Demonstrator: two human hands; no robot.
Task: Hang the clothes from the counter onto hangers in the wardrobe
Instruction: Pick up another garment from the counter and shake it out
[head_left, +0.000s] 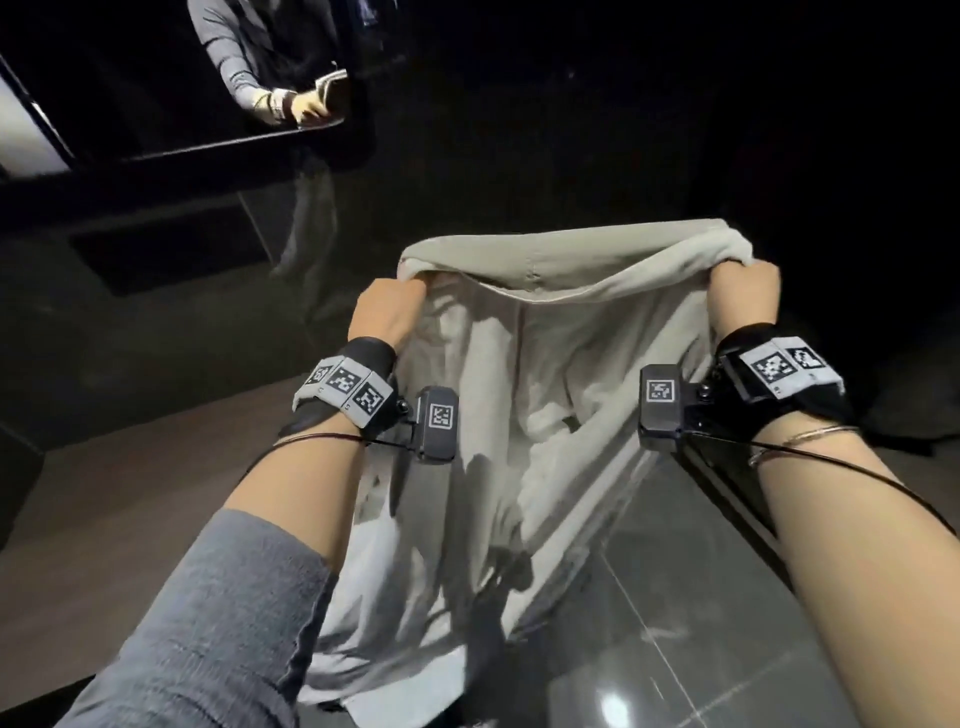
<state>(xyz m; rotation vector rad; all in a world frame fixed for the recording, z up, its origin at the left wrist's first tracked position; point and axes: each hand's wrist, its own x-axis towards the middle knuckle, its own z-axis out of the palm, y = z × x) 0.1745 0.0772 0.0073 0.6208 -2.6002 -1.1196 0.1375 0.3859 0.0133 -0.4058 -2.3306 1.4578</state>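
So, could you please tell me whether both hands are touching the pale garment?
Touching. The head view shows the left hand and right hand each gripping a top corner of the pale garment.

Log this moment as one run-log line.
step: garment lifted, spread | left hand: grips left top edge | right hand: grips right top edge | pale garment: hangs between hands | hanger: not seen
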